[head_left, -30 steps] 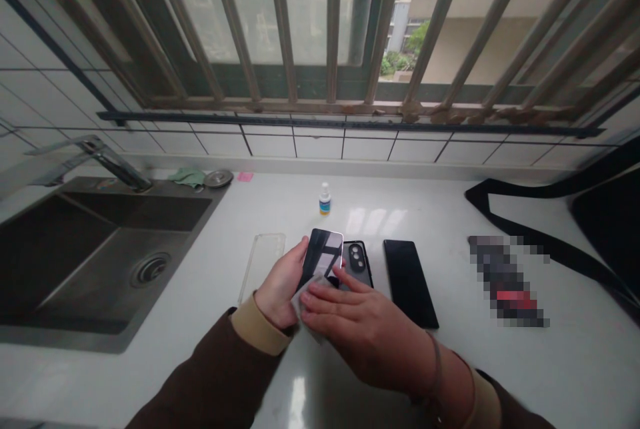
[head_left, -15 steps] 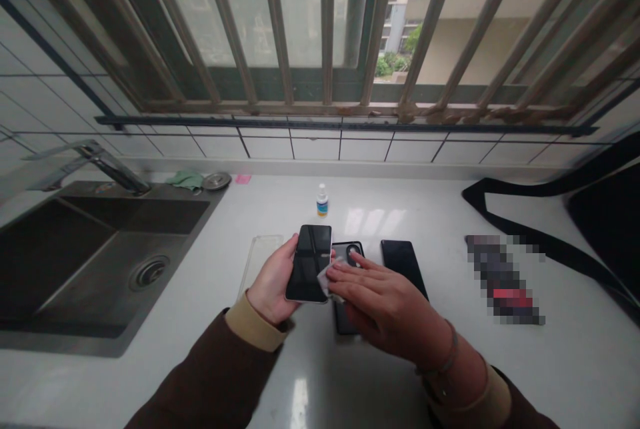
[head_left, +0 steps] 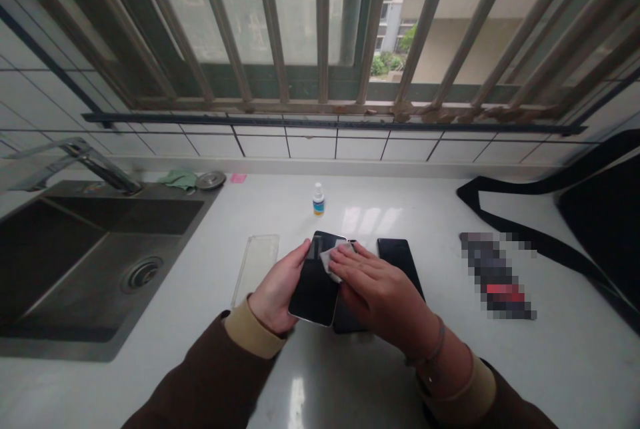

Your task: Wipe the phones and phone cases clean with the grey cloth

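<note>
My left hand (head_left: 277, 290) grips a black smartphone (head_left: 315, 282) by its edge, screen up, just above the white counter (head_left: 300, 376). My right hand (head_left: 383, 296) presses a small white wipe (head_left: 331, 261) against the phone's upper right corner. Below my hands lies a dark phone (head_left: 347, 320), mostly hidden. Another black phone (head_left: 397, 256) lies to the right, partly behind my right hand. Left of my left hand is a transparent phone case (head_left: 256, 268). A small dropper bottle (head_left: 319, 200) stands farther back.
A steel sink (head_left: 100, 262) with a faucet (head_left: 95, 166) lies left, with a green cloth (head_left: 180, 180) and round drain cover (head_left: 210, 180) behind it. A pixelated object (head_left: 495, 276) and a black strap (head_left: 515, 222) lie right. Window bars run above the tiled wall.
The wipe has moved from the phone's lower right side up to its upper right corner. The held phone now sits lower, over the dark phone with the camera bump.
</note>
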`<action>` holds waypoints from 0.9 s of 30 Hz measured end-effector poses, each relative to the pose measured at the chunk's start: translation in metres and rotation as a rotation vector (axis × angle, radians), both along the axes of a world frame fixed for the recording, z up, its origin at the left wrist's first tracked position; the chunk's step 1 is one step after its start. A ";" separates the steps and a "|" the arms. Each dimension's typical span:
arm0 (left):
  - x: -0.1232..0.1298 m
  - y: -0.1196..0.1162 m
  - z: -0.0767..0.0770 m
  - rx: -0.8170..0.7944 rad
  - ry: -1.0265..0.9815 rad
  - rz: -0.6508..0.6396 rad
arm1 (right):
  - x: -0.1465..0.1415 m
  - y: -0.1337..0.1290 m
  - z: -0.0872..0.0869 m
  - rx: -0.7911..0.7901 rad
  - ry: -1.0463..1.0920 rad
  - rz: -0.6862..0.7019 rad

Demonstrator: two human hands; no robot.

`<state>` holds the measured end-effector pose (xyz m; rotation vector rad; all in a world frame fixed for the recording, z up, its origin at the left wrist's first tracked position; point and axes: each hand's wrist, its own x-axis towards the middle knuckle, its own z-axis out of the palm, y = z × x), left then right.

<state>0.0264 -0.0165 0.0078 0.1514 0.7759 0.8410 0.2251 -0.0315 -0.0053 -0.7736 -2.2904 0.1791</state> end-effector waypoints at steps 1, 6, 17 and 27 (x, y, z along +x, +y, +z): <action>-0.001 0.001 0.000 -0.001 0.026 0.017 | -0.002 -0.003 0.002 -0.003 0.007 0.073; -0.006 0.003 0.005 0.013 0.109 0.084 | -0.009 -0.013 0.008 0.041 0.038 0.262; 0.011 -0.008 0.003 0.046 -0.111 -0.034 | -0.002 0.003 -0.005 0.006 0.066 -0.113; 0.007 -0.023 0.004 -0.005 0.040 -0.396 | -0.006 -0.001 0.002 -0.150 0.261 -0.194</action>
